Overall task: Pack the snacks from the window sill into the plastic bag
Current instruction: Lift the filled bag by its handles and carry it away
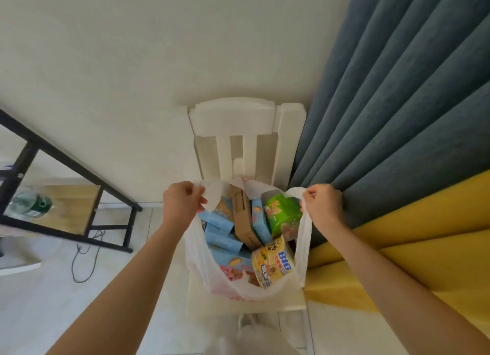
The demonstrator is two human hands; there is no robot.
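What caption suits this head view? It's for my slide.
Both hands hold open a snack-filled plastic bag on a white chair.

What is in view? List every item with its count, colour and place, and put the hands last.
plastic bag: one, white, standing open on the chair seat
blue boxes: several, light blue, inside the bag at left and centre
cardboard box: one, brown, upright in the middle of the bag
green packet: one, green, in the bag at right
yellow packet: one, yellow, at the bag's near right
pink packet: one, pink, showing through the bag's near side
chair: one, white, against the wall
curtain: one, blue above, yellow below, right
table: one, black frame, left
bottle: one, green, beneath the table
left hand: grips left handle
right hand: grips right handle
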